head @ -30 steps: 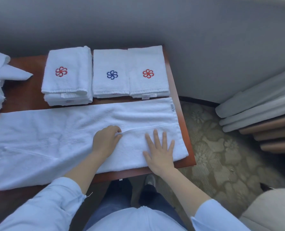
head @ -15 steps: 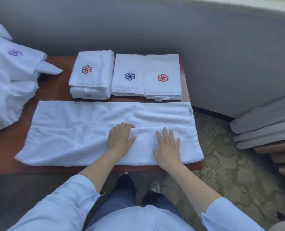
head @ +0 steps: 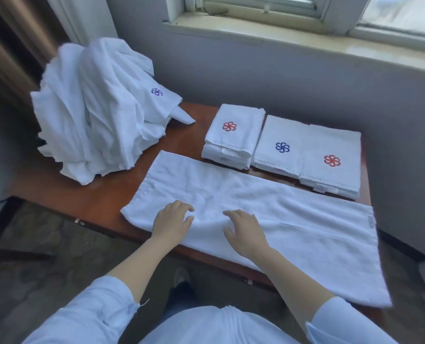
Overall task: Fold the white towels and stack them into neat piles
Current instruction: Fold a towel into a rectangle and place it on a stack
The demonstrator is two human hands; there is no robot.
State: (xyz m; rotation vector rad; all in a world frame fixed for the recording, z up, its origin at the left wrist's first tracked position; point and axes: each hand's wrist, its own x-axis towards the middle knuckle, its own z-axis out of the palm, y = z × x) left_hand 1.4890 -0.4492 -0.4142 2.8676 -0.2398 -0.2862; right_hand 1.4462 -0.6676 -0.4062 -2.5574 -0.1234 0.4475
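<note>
On the counter (head: pixel 107 197) a long white towel (head: pixel 305 227) lies spread flat along the near edge — a rumpled heap of towels (head: pixel 94 115) at far left, three folded piles (head: pixel 281 135) behind it at right. The left hand (head: pixel 171 220) and right hand (head: pixel 247 233) rest on that towel, fingers loosely bent, grasping nothing.

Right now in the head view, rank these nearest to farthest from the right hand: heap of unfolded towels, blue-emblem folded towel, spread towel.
1. spread towel, directly under the right hand.
2. blue-emblem folded towel, beyond it, toward the wall.
3. heap of unfolded towels, far left.
</note>
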